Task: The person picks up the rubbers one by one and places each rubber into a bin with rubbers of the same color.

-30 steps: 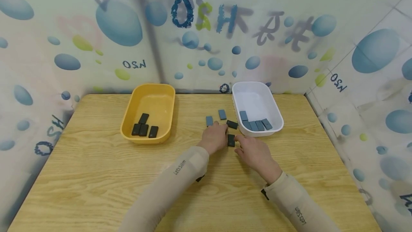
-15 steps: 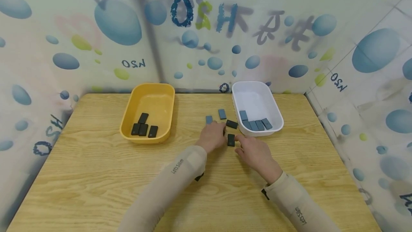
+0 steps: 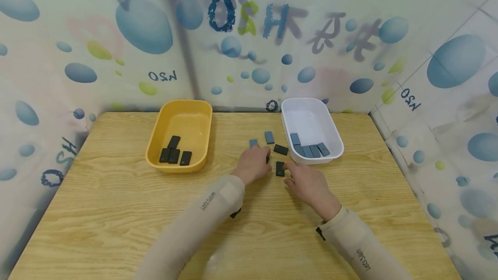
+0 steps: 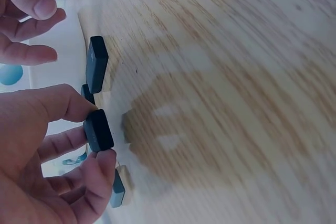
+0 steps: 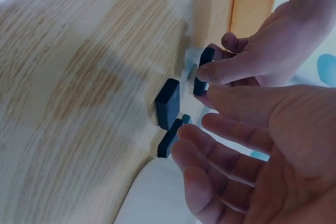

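Note:
My left hand [image 3: 252, 165] pinches a small black rectangular tile [image 4: 98, 130] between thumb and fingers, held just over the wooden table. My right hand [image 3: 309, 185] holds nothing; its fingers are relaxed, with the fingertips beside another black tile [image 3: 280, 169] lying on the table. Whether they touch it I cannot tell. Farther back, a third black tile [image 3: 281, 149] lies against or close to the white bin. Two blue-grey tiles lie behind my left hand: one tile [image 3: 269, 137] in full sight, the other tile [image 3: 253, 142] partly hidden by the fingers.
At the back left stands a yellow bin [image 3: 190, 118] with several black tiles at its near end. A white bin [image 3: 307, 118] at the back right has several blue-grey tiles in it. The wooden table [image 3: 116, 202] meets a patterned wall [image 3: 241, 90] behind the bins.
My left hand has drawn slightly left, away from the tiles on the table, with the black tile in its fingers. My right hand has stayed in place.

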Tool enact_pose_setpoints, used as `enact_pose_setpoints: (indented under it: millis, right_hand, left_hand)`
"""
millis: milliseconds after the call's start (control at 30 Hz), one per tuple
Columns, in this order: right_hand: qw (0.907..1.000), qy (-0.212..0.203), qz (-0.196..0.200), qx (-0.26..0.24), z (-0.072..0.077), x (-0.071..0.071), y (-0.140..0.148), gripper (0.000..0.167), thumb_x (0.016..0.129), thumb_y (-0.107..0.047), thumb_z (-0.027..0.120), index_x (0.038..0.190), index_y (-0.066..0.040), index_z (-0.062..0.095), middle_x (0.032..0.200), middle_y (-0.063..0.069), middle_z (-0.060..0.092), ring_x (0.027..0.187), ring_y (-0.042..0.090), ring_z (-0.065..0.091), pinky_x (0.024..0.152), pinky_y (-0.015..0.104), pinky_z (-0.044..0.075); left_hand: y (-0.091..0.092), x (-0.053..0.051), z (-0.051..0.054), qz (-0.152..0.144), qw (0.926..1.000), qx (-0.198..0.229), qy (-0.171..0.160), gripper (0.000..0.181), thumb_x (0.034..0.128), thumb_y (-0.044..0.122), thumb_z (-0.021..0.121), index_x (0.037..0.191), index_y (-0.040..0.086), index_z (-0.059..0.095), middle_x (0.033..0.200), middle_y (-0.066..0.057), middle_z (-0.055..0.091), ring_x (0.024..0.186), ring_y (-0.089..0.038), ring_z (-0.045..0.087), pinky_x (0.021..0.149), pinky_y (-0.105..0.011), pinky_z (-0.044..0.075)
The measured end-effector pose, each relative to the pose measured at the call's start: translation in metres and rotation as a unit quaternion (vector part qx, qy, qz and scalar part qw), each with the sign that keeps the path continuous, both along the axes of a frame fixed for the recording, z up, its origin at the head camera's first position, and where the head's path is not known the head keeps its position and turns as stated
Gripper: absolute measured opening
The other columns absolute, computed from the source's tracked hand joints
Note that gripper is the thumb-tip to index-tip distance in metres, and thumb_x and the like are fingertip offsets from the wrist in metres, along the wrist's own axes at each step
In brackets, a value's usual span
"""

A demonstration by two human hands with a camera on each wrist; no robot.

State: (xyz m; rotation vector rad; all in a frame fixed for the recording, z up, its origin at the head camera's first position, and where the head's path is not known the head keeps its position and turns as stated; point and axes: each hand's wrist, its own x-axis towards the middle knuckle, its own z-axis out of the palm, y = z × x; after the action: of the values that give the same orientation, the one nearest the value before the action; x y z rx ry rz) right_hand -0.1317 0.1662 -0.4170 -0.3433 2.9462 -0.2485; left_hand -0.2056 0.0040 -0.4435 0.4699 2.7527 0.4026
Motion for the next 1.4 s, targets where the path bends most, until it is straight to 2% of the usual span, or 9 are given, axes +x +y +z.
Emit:
enact_pose_setpoints:
  millis: [233,500,800,1100,1400]
  right_hand:
    - [1.0,0.0,0.002,-0.002,0.0,0.0,0.0,0.035,0.089,-0.025,0.071,0.121,-0.015,0.062,0.097,0.006,0.069,0.076,0.018,0.065,0.056,0.033,0.049]
    - [1.0,0.004,0.005,-0.003,-0.001,-0.001,0.001,0.035,0.089,-0.025,0.071,0.121,-0.015,0.062,0.097,0.006,0.07,0.076,0.018,0.066,0.057,0.033,0.05]
    - [0.9999,0.009,0.007,-0.002,-0.003,0.001,0.0,0.034,0.088,-0.026,0.072,0.12,-0.016,0.063,0.097,0.005,0.07,0.076,0.017,0.066,0.058,0.033,0.05]
    - [0.9998,0.017,0.013,-0.002,-0.003,-0.001,0.0,0.034,0.088,-0.025,0.072,0.119,-0.015,0.063,0.096,0.006,0.069,0.074,0.017,0.064,0.057,0.032,0.049]
    - [0.9999,0.006,0.008,-0.004,-0.003,0.0,0.0,0.033,0.088,-0.025,0.071,0.119,-0.015,0.063,0.098,0.006,0.069,0.078,0.017,0.065,0.06,0.033,0.051]
  left_hand:
    - [-0.004,0.003,0.003,-0.002,1.0,0.004,0.005,0.032,0.0895,0.035,0.067,0.116,0.017,0.062,0.109,-0.005,0.063,0.095,-0.019,0.058,0.077,-0.035,0.051]
    - [-0.011,0.007,0.008,-0.002,1.0,0.006,0.007,0.027,0.0891,0.036,0.067,0.108,0.018,0.061,0.102,-0.004,0.06,0.085,-0.018,0.055,0.07,-0.033,0.048]
    - [-0.019,0.014,0.017,-0.01,0.9996,0.003,0.024,0.025,0.0879,0.034,0.068,0.105,0.017,0.061,0.1,-0.004,0.059,0.08,-0.017,0.055,0.066,-0.031,0.046]
    - [-0.027,0.016,0.025,-0.005,0.9998,0.001,0.019,0.024,0.0876,0.034,0.067,0.106,0.019,0.061,0.102,-0.005,0.059,0.08,-0.019,0.055,0.066,-0.032,0.046]
    - [-0.035,0.018,0.032,0.008,0.9998,0.004,0.016,0.022,0.0877,0.033,0.065,0.105,0.02,0.06,0.103,-0.006,0.057,0.079,-0.02,0.054,0.066,-0.033,0.045]
